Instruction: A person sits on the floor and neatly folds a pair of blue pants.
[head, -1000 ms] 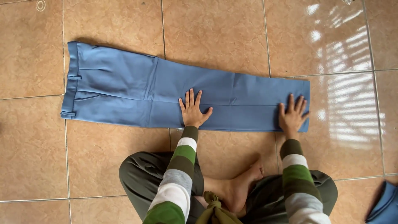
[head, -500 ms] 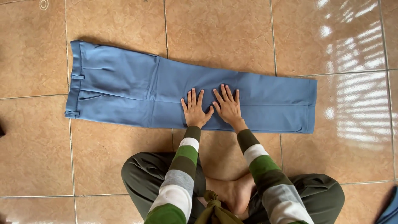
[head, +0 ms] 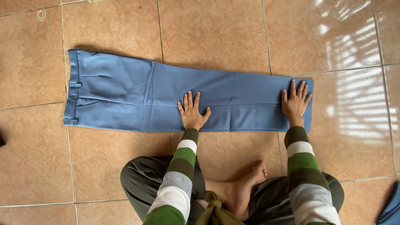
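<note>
A pair of blue trousers (head: 137, 96) lies flat on the tiled floor, folded lengthwise, waistband to the left and leg hems to the right. My left hand (head: 192, 111) presses flat on the middle of the legs, fingers spread. My right hand (head: 295, 101) lies flat near the hem end at the right, fingers spread too. Neither hand grips the cloth. Both arms wear green, white and grey striped sleeves.
I sit cross-legged on the brown tiled floor (head: 216, 37), with a bare foot (head: 243, 189) and dark green trouser legs below the garment. A blue cloth corner (head: 391, 208) shows at the bottom right edge. Bright light reflects on the tiles at the right.
My right hand slid from the far hem to the middle beside my left hand, then back right to the hem end. The left hand stayed in place.
</note>
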